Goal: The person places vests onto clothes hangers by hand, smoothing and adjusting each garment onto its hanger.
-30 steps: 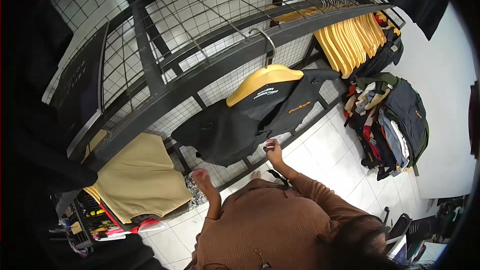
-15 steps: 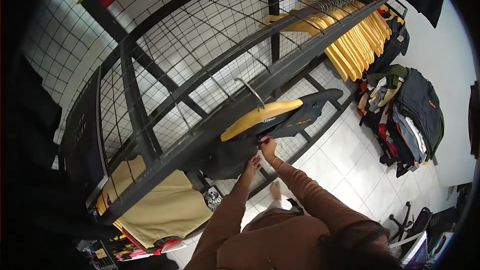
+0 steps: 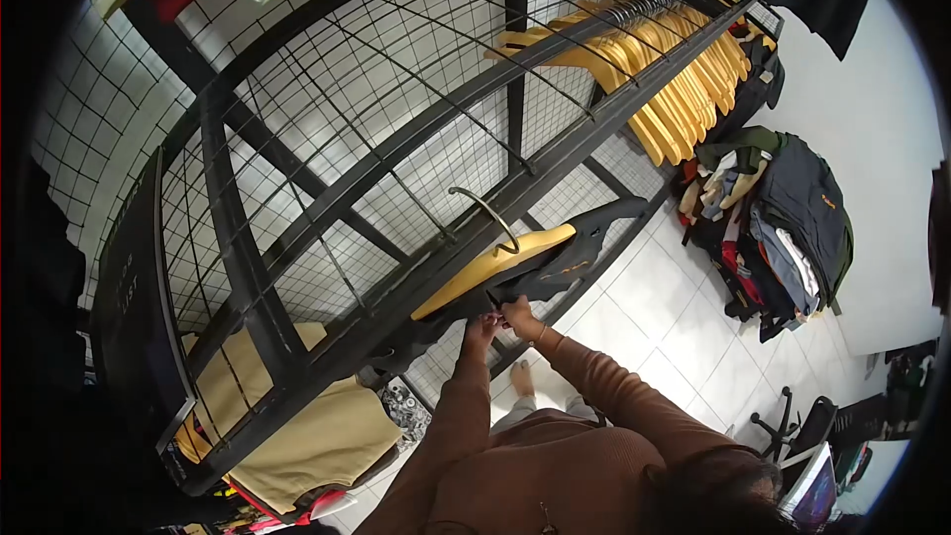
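Observation:
A dark garment (image 3: 580,248) hangs on a yellow wooden hanger (image 3: 492,269), its metal hook over the black bar of the rack. My left hand (image 3: 480,331) and my right hand (image 3: 519,317) meet at the front of the garment, below the hanger. The fingers of both hands are closed and pinch the dark cloth near its front edge. My right hand sits slightly higher, beside the left. The exact part of the garment between the fingertips is too small to tell.
The black mesh rack (image 3: 396,154) curves across the view. Yellow hangers (image 3: 684,89) hang at its upper right, with a pile of clothes (image 3: 792,228) farther right. Beige clothing (image 3: 307,426) hangs at lower left. An office chair (image 3: 792,426) stands at lower right.
My left hand has come from away on the left to meet my right hand at the garment. The view has shifted, and the garment now appears tilted and more edge-on.

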Available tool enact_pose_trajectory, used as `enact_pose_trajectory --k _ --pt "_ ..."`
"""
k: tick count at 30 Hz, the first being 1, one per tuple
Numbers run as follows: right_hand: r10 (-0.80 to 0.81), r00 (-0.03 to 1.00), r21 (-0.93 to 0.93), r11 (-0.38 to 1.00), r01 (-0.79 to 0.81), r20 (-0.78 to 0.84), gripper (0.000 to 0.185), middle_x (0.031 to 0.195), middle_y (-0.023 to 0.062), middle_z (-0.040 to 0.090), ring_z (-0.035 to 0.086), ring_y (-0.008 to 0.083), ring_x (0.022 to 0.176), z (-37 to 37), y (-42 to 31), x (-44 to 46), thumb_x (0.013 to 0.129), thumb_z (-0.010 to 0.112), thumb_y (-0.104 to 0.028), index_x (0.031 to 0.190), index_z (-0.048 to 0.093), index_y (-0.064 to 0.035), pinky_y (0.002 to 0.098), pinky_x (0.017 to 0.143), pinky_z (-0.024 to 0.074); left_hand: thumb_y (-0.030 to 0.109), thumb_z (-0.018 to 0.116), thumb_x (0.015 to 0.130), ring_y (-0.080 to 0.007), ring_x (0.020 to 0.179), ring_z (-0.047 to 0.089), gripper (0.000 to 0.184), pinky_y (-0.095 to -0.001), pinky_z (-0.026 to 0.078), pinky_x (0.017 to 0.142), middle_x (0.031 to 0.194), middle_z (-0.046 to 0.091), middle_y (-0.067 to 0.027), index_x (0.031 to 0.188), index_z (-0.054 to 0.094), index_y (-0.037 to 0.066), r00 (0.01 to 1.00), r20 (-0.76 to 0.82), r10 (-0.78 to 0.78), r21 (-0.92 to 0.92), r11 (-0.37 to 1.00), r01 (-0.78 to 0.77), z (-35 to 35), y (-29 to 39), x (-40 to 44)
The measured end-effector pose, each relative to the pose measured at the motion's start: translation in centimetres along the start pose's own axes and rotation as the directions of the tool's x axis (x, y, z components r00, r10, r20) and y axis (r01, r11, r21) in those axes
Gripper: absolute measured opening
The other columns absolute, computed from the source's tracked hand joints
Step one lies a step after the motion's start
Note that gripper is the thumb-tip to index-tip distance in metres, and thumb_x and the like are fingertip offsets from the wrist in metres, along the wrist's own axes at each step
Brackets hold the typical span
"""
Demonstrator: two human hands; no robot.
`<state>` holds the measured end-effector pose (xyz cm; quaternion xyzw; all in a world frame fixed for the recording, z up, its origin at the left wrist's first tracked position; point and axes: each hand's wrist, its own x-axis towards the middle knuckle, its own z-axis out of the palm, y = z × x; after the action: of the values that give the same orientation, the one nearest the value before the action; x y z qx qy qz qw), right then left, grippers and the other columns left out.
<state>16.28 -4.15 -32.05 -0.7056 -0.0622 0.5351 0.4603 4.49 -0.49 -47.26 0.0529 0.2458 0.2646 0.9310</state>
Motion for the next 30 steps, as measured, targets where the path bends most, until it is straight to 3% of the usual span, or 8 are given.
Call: enact_pose_trajectory --k 9,14,18,19,21,23,25,30 --pt "-0.216 0.955 0.362 0.923 0.132 0.202 0.011 0.071 0.0074 0.06 0.051 0.0116 0.05 -1.6 -7.5 -10.5 0.081 0.048 0.001 0.083 0.058 0.0017 0.0225 0.043 0.0379 0.027 0.057 0.085 -0.0151 0.072 0.054 0.018 -0.0293 0.046 0.062 0.076 0.057 -0.003 0.082 0.059 0.009 0.856 -0.496 0.147 -0.092 0.971 -0.22 -3.7 -4.4 2.6" --pt "-0.342 0.904 0.334 0.909 0.248 0.258 0.015 0.076 0.0038 0.06 0.053 0.0097 0.057 -2.9 -7.8 -12.6 0.081 0.047 0.004 0.087 0.06 0.0024 0.0208 0.048 0.0413 0.029 0.059 0.086 -0.0112 0.078 0.057 0.021 -0.0273 0.047 0.068 0.083 0.06 -0.0022 0.091 0.06 0.008 0.932 -0.361 0.045 -0.197 0.973 -0.123 -2.3 -2.8 1.9" --pt "-0.408 0.765 -0.065 0.862 0.503 0.498 0.012 0.074 0.0034 0.059 0.053 0.0096 0.06 -5.8 -11.5 -17.6 0.081 0.062 -0.006 0.091 0.061 0.0007 0.0217 0.051 0.0422 0.021 0.06 0.085 -0.0116 0.083 0.058 0.017 -0.0282 0.048 0.074 0.086 0.061 -0.0024 0.094 0.06 0.007 0.943 -0.203 0.264 0.413 0.896 -0.161 2.2 1.0 -3.7" --pt "-0.418 0.763 -0.061 0.858 0.51 0.492 0.012 0.074 0.0034 0.059 0.053 0.0096 0.06 -7.0 -12.6 -19.3 0.081 0.062 -0.006 0.091 0.061 0.0007 0.0217 0.051 0.0422 0.019 0.061 0.085 -0.0117 0.084 0.058 0.016 -0.0285 0.048 0.075 0.087 0.061 -0.0025 0.095 0.06 0.007 0.942 -0.145 0.302 0.55 0.816 -0.178 2.8 2.2 -6.0" --pt "-0.668 0.379 -0.113 0.406 0.907 0.641 0.026 0.076 0.0055 0.059 0.055 0.0119 0.065 -10.0 -14.7 -22.9 0.077 0.072 -0.018 0.093 0.061 -0.0003 0.0227 0.053 0.0428 0.016 0.061 0.085 -0.0119 0.086 0.058 0.015 -0.0289 0.048 0.078 0.088 0.062 -0.0026 0.097 0.06 0.007 0.932 -0.015 0.362 0.774 0.595 -0.218 5.6 5.4 -10.4" --pt "-0.874 0.211 -0.222 0.122 0.967 0.438 0.03 0.08 0.0066 0.058 0.055 0.0185 0.072 -12.4 -17.1 -26.0 0.071 0.076 -0.018 0.091 0.06 -0.0013 0.0273 0.061 0.0437 0.012 0.062 0.085 -0.012 0.089 0.059 0.015 -0.0294 0.048 0.081 0.09 0.062 -0.0027 0.099 0.06 0.006 0.912 0.114 0.395 0.915 0.315 -0.251 9.7 6.8 -15.6" --pt "-0.945 0.17 -0.518 0.002 0.856 0.278 0.037 0.081 0.0075 0.055 0.054 0.0258 0.076 -13.9 -19.3 -27.4 0.066 0.077 -0.021 0.089 0.057 -0.0014 0.0317 0.067 0.0436 0.007 0.059 0.086 -0.0083 0.091 0.058 0.011 -0.0225 0.045 0.079 0.096 0.062 -0.0041 0.096 0.06 0.002 0.857 0.251 0.45 0.885 0.253 -0.392 19.6 9.6 -21.1" --pt "-0.956 0.089 -0.722 -0.149 0.676 0.281 0.043 0.082 0.0096 0.052 0.051 0.0308 0.082 -13.7 -22.0 -25.9 0.063 0.076 -0.024 0.091 0.054 -0.0011 0.0361 0.072 0.0406 0.009 0.067 0.079 -0.025 0.08 0.06 0.025 -0.0335 0.047 0.075 0.092 0.062 -0.0116 0.102 0.058 0.002 0.344 0.749 0.567 0.649 -0.732 -0.206 35.6 14.4 -26.5"
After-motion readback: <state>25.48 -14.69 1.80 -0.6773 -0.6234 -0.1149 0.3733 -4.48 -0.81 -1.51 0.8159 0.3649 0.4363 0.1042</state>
